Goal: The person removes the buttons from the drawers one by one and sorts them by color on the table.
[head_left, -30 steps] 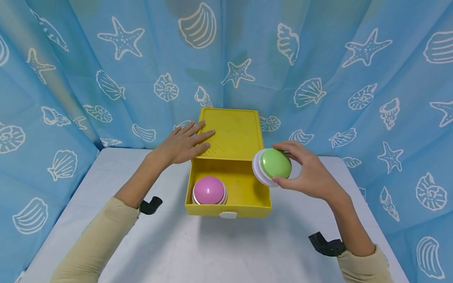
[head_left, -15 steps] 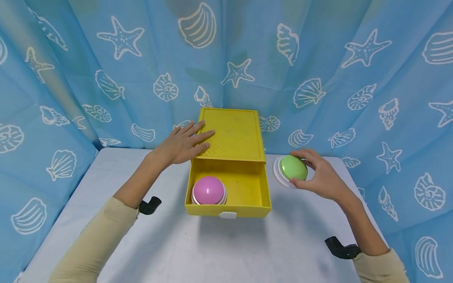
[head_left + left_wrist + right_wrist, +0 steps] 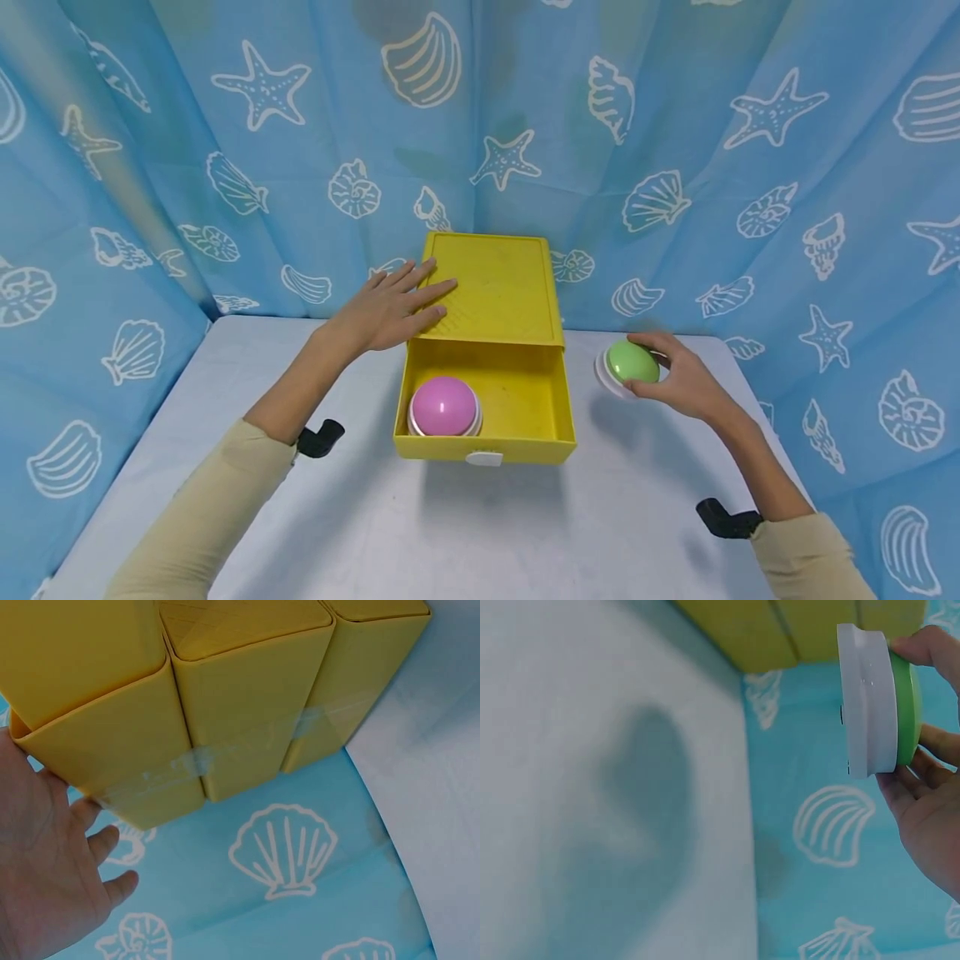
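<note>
My right hand (image 3: 678, 379) grips a green dome push light (image 3: 632, 362) with a white base, right of the yellow drawer box (image 3: 495, 287). In the right wrist view, thumb and fingers pinch its green top, and the white base (image 3: 868, 701) hangs above the table. My left hand (image 3: 386, 308) lies with fingers spread on the left edge of the box's top. The left wrist view shows those fingers along the box's side (image 3: 247, 712). The front drawer (image 3: 525, 400) is pulled out; a pink dome push light (image 3: 444, 406) with a white base sits in its left part.
The box stands on a white-covered table (image 3: 480, 533), close to its back edge. Behind and beside the table hangs a blue curtain (image 3: 480, 108) with white shells and starfish. The drawer front carries a white handle (image 3: 483, 458). Two more box sections show in the left wrist view.
My right hand has carried the green push light from over the drawer's right edge out to the right, beside the box. The left hand and the pink push light have stayed put.
</note>
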{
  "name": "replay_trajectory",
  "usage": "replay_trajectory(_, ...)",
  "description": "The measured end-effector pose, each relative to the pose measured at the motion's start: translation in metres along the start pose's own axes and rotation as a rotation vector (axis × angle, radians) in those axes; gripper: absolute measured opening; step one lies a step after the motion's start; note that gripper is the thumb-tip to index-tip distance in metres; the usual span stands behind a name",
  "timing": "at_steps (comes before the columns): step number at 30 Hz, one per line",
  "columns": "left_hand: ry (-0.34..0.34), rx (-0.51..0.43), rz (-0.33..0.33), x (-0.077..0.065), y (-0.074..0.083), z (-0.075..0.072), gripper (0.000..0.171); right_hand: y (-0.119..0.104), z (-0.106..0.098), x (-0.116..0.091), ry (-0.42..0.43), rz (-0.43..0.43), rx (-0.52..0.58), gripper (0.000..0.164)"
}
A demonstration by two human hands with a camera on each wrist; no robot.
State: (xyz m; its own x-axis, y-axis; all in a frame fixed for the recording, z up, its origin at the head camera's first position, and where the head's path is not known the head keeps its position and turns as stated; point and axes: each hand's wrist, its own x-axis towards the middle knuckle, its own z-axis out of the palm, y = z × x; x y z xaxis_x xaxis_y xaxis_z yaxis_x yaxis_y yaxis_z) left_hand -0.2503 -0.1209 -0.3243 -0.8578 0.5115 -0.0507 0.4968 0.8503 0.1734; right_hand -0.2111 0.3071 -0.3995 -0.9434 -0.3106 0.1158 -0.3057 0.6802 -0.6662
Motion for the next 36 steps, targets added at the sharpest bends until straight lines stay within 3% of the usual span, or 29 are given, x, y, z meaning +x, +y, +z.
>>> replay_trajectory(9,0.005,0.007,0.003,0.000,-0.001,0.000,0.059,0.031,0.019,0.007,0.004,0.130,-0.020,0.077)
replay_trajectory(14,0.010,0.001,0.001,0.000,-0.001,0.000,0.059,0.046,0.027,0.010,0.025,0.132,-0.033,0.077)
replay_trajectory(24,0.011,0.031,-0.001,0.001,-0.002,0.002,0.058,0.145,0.052,0.026,0.071,0.119,-0.097,0.085)
replay_trajectory(36,0.029,0.047,0.017,0.000,-0.001,0.001,0.059,0.148,0.059,0.029,0.057,0.205,-0.131,0.093)
